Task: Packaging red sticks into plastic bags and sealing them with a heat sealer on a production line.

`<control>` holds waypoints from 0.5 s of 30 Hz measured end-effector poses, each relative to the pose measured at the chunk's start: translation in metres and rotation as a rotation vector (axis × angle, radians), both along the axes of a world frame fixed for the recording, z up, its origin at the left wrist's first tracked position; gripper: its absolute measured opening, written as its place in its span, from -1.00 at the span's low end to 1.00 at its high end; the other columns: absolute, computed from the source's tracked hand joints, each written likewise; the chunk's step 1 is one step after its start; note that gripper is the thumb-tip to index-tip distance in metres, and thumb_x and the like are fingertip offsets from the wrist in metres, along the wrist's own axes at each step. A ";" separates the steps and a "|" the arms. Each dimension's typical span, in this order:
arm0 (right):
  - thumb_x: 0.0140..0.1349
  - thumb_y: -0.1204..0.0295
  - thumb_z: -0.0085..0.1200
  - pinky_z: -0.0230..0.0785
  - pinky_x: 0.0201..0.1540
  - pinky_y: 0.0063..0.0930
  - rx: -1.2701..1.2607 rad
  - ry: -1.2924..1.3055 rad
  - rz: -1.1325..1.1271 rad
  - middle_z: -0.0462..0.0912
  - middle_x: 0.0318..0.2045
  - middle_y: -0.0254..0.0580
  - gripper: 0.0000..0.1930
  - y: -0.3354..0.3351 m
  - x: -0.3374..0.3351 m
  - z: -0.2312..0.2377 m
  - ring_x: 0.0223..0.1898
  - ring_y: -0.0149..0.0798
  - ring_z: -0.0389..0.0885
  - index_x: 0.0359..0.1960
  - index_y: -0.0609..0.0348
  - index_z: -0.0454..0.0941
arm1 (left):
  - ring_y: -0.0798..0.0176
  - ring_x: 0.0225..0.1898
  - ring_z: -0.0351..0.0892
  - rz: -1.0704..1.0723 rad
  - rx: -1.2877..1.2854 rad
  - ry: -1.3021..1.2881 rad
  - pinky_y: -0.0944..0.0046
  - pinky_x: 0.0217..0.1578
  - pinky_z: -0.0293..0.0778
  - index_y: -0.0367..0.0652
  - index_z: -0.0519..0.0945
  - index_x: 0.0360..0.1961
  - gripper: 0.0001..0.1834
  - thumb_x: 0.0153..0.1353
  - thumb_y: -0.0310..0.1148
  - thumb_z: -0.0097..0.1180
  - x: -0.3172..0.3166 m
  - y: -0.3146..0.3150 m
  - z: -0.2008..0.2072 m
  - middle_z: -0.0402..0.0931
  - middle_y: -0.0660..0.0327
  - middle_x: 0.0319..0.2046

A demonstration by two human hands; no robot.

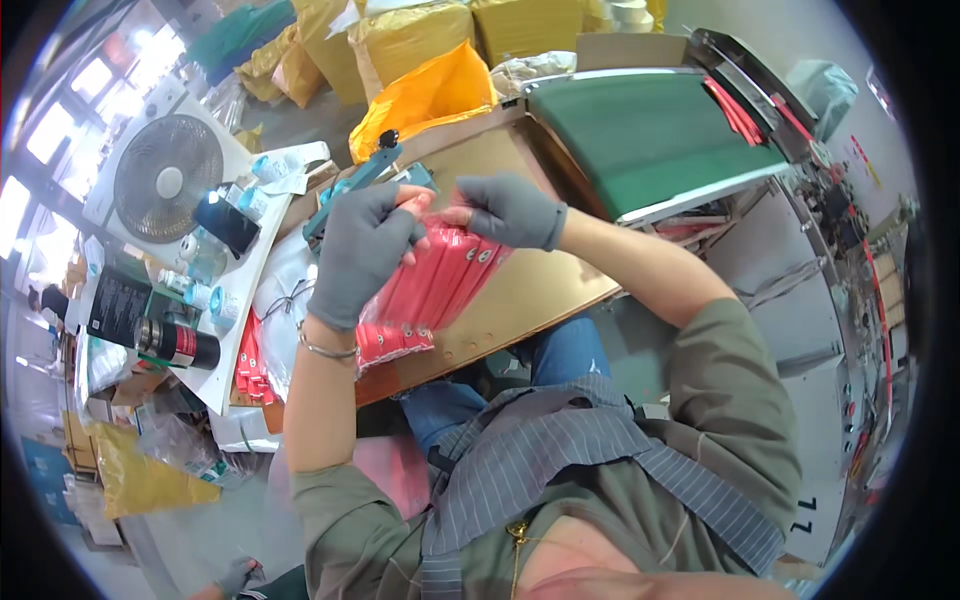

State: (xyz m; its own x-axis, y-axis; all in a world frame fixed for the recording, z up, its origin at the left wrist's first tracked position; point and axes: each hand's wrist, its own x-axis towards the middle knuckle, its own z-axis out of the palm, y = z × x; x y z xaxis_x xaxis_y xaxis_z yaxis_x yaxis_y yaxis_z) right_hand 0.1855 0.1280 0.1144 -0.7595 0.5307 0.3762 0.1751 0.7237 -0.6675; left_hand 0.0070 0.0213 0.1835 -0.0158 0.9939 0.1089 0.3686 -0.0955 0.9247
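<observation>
Both my hands wear grey fingerless gloves and meet above the cardboard-brown tabletop point(560, 290). Between them hangs a clear plastic bag of red packets point(440, 278), standing in a tight row. My left hand point(362, 245) is closed at the bag's upper left, its fingertips pinching the top edge. The right hand point(512, 211) pinches the same edge from the other side, thumb and fingers pressed together. Below the left wrist, a second bag of red packets point(395, 344) lies at the table's near edge. A teal hand-lever tool point(345, 192) sits just behind my left hand.
A green conveyor belt point(650, 135) stands at the far right, with red strips point(733, 110) on it. An orange bag point(430, 100) opens behind the table. On the left are a fan point(168, 178), a black thermos point(178, 343) and loose red packets point(252, 362). Another person's gloved hand point(240, 576) shows bottom left.
</observation>
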 end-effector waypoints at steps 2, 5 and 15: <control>0.17 0.18 0.13 0.32 -0.41 -0.42 -0.252 0.151 -0.019 0.49 -0.60 -0.15 -0.72 -0.001 -0.018 0.005 -0.53 -0.26 0.43 -0.44 0.15 0.48 | 0.45 -0.49 0.53 0.016 0.071 0.013 0.48 -0.43 0.45 -0.33 0.56 -0.11 -0.70 0.14 -0.42 0.14 -0.021 -0.003 -0.008 0.58 0.22 -0.48; 0.17 0.25 0.15 0.26 -0.44 -0.52 -0.482 0.320 -0.068 0.42 -0.65 -0.28 -0.73 0.008 -0.059 -0.005 -0.54 -0.50 0.34 -0.53 0.17 0.46 | 0.32 -0.06 0.49 0.019 0.193 -0.133 0.29 0.02 0.37 -0.28 0.50 0.01 -0.44 -0.07 -0.38 0.35 -0.047 -0.005 -0.049 0.56 0.23 -0.19; 0.13 -0.09 -0.02 0.40 -0.16 -0.21 0.047 -0.065 -0.651 0.59 -0.26 -0.02 -0.51 0.154 -0.200 -0.067 -0.22 -0.01 0.58 -0.29 0.14 0.54 | 0.32 -0.24 0.58 0.441 -0.294 -0.631 0.31 -0.16 0.47 -0.30 0.61 -0.19 -0.63 -0.04 -0.35 0.33 -0.115 0.051 -0.222 0.61 0.19 -0.28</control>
State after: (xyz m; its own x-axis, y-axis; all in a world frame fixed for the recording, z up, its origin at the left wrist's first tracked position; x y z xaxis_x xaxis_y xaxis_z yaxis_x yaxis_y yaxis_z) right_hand -0.0146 0.2815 0.0471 -0.3102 0.8739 0.3743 0.6259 0.4841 -0.6115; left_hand -0.1076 0.0727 -0.0387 -0.3827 0.8687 -0.3146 -0.2816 0.2146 0.9352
